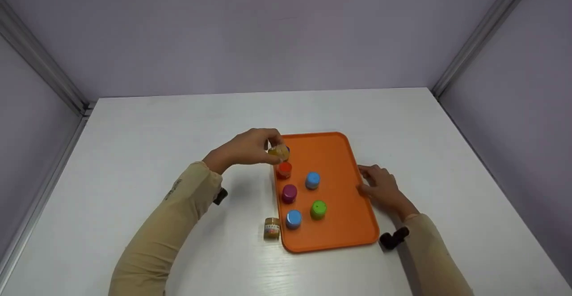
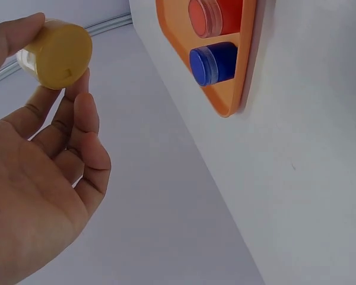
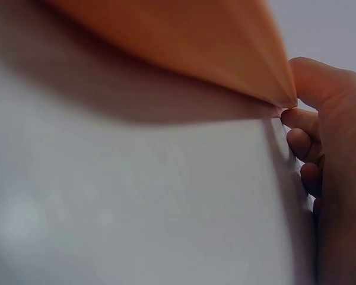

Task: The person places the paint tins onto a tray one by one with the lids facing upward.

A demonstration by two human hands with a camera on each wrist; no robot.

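here the left hand (image 1: 250, 148) pinches a yellow jar (image 1: 279, 152) above the tray's (image 1: 339, 153) far left corner, over the blue jar (image 2: 212, 64); the right hand (image 1: 380, 188), fingers curled, grips the tray's right rim on the worktop (image 1: 156, 126).

No writing can be made out anywhere. The small jar (image 1: 271, 228) standing on the table at about seven o'clock of the orange tray (image 1: 344, 162), just outside its near left corner, carries a paper label with coloured print, but the marks are too small and blurred to read. A dark printed mark runs along the left sleeve (image 1: 175, 189), at roughly nine o'clock of the tray, and it too is illegible.
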